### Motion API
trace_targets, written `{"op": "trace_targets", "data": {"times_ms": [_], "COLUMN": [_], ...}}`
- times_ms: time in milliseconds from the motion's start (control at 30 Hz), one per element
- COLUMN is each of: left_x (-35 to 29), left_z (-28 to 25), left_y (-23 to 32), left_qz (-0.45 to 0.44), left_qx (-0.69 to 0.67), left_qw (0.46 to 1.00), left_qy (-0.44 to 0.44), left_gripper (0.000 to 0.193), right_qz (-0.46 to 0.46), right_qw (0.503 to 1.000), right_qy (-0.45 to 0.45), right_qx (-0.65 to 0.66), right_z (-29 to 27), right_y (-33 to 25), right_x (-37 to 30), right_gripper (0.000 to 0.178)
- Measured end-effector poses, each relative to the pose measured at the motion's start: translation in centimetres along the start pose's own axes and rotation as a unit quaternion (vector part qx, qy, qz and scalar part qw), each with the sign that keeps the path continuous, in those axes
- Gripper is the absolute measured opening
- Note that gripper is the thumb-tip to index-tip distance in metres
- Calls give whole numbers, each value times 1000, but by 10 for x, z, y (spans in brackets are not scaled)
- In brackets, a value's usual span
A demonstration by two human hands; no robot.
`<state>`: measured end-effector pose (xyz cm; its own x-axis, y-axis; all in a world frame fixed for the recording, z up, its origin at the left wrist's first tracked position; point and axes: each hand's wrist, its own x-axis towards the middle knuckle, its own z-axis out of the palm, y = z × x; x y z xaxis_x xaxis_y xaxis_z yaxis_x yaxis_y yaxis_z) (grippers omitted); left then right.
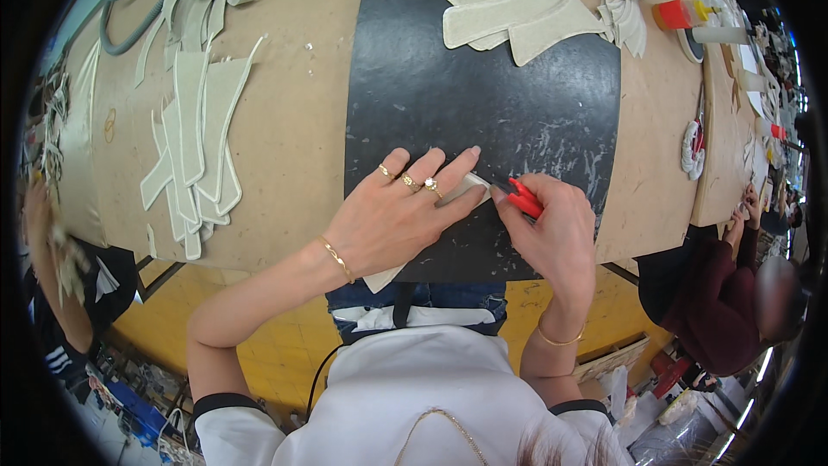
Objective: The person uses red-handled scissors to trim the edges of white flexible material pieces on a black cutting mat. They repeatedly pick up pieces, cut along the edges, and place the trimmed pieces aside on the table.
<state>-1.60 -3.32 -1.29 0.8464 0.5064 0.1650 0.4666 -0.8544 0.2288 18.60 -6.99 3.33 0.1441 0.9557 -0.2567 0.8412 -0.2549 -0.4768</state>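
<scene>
A cream-coloured flat piece (385, 279) lies on the black mat (483, 86) near its front edge, mostly covered by my left hand (401, 203). That hand is laid flat over it, fingers stretched out and spread. Closed around red-handled snips (524, 198) is my right hand (552, 224). The thin dark tip of the snips meets the far end of the piece, just beside my left fingertips. Fingers hide most of the tool, so how far its blades are apart cannot be seen.
Stacked cream pieces (517, 13) rest on the mat's far right. More cut pieces (194, 138) lie at left. Red-handled scissors (693, 147) and a red bottle (677, 14) are on the right of the table (293, 78). Other people work at both sides.
</scene>
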Motion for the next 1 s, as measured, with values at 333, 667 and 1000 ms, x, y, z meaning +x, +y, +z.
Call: {"op": "trace_targets", "data": {"times_ms": [333, 667, 1000], "left_x": [-4, -12, -7], "left_z": [-4, 9, 5], "left_y": [11, 25, 34], "left_qz": [-95, -37, -37], "left_qx": [-19, 0, 47], "left_qw": [995, 999, 998], "left_qy": [-23, 25, -12], "left_gripper": [54, 45, 38], "right_qz": [63, 5, -5], "right_qw": [994, 998, 987], "right_qy": [-55, -57, -38], "right_qx": [64, 34, 158], "right_z": [-4, -8, -4], "right_y": [6, 4, 14], "right_x": [-1, 9, 9], "right_gripper": [40, 22, 37]}}
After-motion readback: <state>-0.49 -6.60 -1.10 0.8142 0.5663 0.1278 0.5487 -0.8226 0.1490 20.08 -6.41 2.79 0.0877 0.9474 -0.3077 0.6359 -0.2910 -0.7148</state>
